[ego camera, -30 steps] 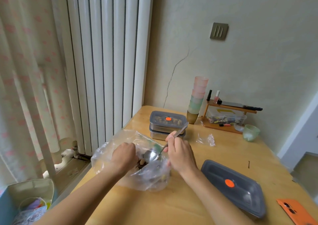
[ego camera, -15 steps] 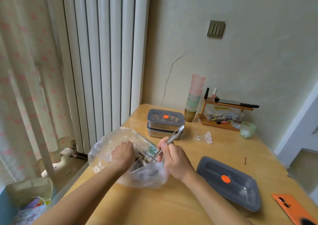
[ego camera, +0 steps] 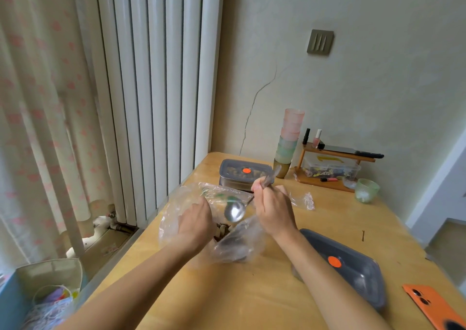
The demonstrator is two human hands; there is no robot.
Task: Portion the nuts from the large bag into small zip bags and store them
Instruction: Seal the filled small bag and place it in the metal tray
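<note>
Compared with half a second ago, the spoon (ego camera: 235,210) is now lifted clear of the big bag (ego camera: 227,241), its bowl showing above the opening where it was sunk inside; I am reading this as a scoop coming out, though the bowl is looking empty or nearly so, so another dip is probably needed. My right hand (ego camera: 273,210) is closing around the spoon's handle near its top, and my left hand (ego camera: 195,220) is pinching the bag's rim to keep the mouth open. The nuts (ego camera: 223,230) are sitting as a dark brown heap low in the bag, between my two hands. The bag is thin, clear, crumpled film, slumping on the pale wooden worktop (ego camera: 252,292); the spoon is polished steel with a rounded bowl. A small zip bag (ego camera: 302,200), also clear and wrinkled, is lying just beyond my right hand. A grey lidded box (ego camera: 353,274) with an orange dot is resting near my right forearm, and stacked boxes (ego camera: 239,175) are standing behind the bag.
</note>
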